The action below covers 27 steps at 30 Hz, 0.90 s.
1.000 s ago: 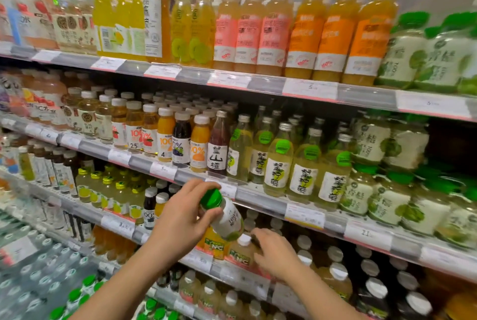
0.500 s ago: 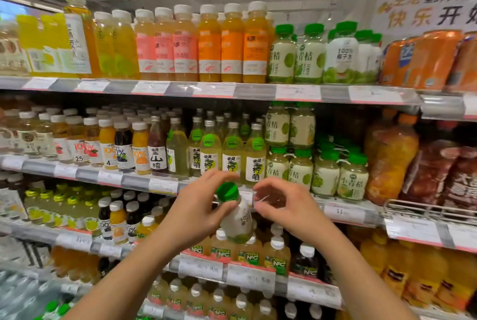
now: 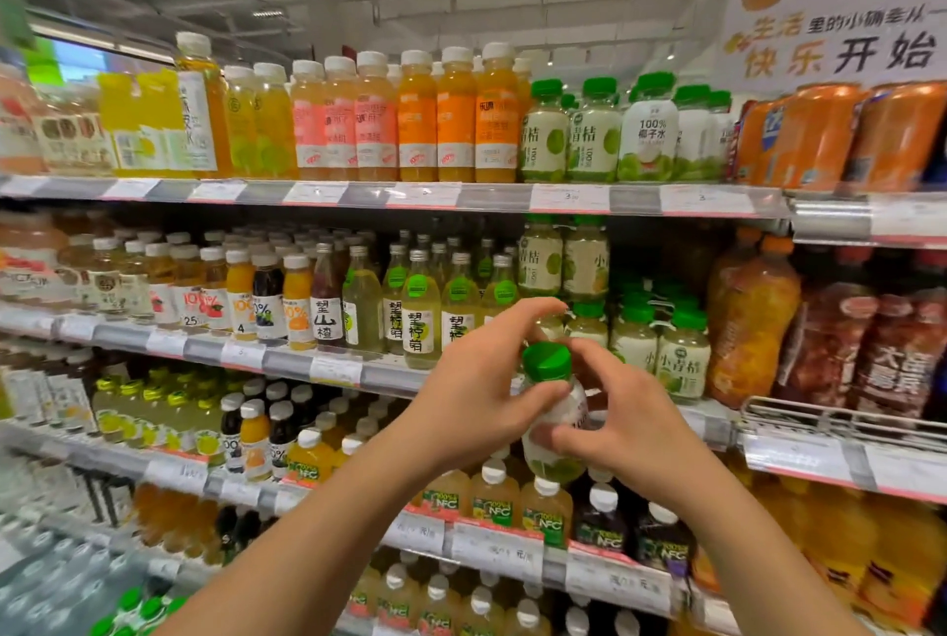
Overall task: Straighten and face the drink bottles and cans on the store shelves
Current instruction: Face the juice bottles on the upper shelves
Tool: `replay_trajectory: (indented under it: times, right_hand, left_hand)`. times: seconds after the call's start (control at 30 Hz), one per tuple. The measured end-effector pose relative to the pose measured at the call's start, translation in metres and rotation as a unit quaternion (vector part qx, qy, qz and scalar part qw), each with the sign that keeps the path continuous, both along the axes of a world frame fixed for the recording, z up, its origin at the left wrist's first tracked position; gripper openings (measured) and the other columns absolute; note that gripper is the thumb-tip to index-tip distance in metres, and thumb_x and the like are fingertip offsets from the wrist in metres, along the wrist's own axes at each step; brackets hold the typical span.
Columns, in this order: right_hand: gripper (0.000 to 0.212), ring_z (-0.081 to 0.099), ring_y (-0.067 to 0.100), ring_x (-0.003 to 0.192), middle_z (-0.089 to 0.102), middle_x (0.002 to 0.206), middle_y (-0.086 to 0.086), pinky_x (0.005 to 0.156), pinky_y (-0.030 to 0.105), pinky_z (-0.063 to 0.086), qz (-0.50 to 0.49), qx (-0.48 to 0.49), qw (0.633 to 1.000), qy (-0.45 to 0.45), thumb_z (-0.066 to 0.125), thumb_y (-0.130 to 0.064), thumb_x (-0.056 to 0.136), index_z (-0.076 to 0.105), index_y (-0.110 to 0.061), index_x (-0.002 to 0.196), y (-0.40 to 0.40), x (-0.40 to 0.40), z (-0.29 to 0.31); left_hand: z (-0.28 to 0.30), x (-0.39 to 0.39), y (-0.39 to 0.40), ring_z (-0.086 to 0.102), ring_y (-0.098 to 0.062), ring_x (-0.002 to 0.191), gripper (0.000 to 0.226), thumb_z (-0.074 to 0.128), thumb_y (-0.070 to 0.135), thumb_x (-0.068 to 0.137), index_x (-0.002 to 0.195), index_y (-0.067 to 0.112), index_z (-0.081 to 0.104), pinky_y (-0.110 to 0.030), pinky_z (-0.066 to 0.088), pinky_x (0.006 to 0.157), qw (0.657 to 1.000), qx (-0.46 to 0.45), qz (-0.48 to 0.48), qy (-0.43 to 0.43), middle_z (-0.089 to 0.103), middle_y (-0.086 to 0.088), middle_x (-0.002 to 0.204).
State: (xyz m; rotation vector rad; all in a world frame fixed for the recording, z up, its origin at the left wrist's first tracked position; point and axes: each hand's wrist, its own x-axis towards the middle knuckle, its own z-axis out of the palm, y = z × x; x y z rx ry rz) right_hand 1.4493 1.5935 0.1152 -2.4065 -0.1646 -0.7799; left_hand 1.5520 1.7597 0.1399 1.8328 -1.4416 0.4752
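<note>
A small white bottle with a green cap (image 3: 555, 410) is held upright in front of the second shelf. My left hand (image 3: 481, 394) wraps its left side and neck. On the other side, my right hand (image 3: 622, 425) grips its body, with fingers up by the cap. Just behind the held bottle stand matching green-capped bottles (image 3: 681, 363) on the second shelf. The same white, green-capped kind (image 3: 648, 133) also stands on the top shelf. Most of the held bottle's label is hidden by my fingers.
Orange and pink juice bottles (image 3: 417, 122) line the top shelf. Glass bottles with green labels (image 3: 420, 312) stand left of my hands. NFC juice bottles (image 3: 494, 497) fill the shelf below. Large orange soda packs (image 3: 815, 138) and big bottles (image 3: 750, 322) fill the right bay.
My view has swung right along the shelves. My left hand carried the green-capped bottle up and right, and my right hand rose from the lower shelf and closed onto the bottle.
</note>
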Motion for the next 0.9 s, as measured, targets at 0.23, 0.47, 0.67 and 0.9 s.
replay_trajectory:
  times: [0.23,0.47,0.67,0.9]
  right_hand:
    - [0.058,0.060,-0.007,0.106,0.061,0.114,-0.033,0.085,0.011,0.049,-0.025,-0.012,0.999,-0.033,0.079,-0.057,0.075,0.052,-0.045,0.125,-0.014,-0.019,0.021]
    - [0.059,0.064,-0.006,0.104,0.069,0.110,-0.027,0.084,0.011,0.049,-0.078,0.004,0.995,-0.062,0.085,-0.053,0.075,0.058,-0.039,0.127,-0.038,-0.038,0.048]
    - [0.061,0.064,-0.010,0.107,0.068,0.116,-0.032,0.082,0.007,0.047,-0.112,0.035,0.985,-0.124,0.081,-0.063,0.072,0.059,-0.044,0.126,-0.061,-0.051,0.086]
    - [0.060,0.067,-0.005,0.105,0.070,0.116,-0.028,0.088,0.025,0.056,-0.141,0.073,0.976,-0.150,0.083,-0.062,0.069,0.062,-0.042,0.122,-0.091,-0.053,0.125]
  left_hand:
    - [0.025,-0.004,-0.011,0.060,-0.002,0.110,0.049,0.068,0.044,0.092,0.136,0.028,0.056,-0.024,0.052,0.092,0.999,-0.033,-0.017,-0.014,0.063,0.017,0.115]
    - [0.065,0.012,-0.023,0.054,0.000,0.118,0.035,0.057,0.044,0.098,0.128,0.028,0.062,-0.033,0.050,0.100,0.995,-0.038,0.042,-0.079,0.061,0.018,0.124]
    - [0.082,0.034,-0.048,0.042,-0.014,0.135,0.045,0.055,0.047,0.095,0.137,0.030,0.053,-0.036,0.038,0.111,0.983,0.012,0.119,-0.138,0.050,0.011,0.145]
    - [0.084,0.049,-0.077,0.034,-0.025,0.144,0.059,0.054,0.048,0.095,0.149,0.028,0.043,-0.045,0.035,0.114,0.970,0.046,0.183,-0.155,0.039,0.002,0.158]
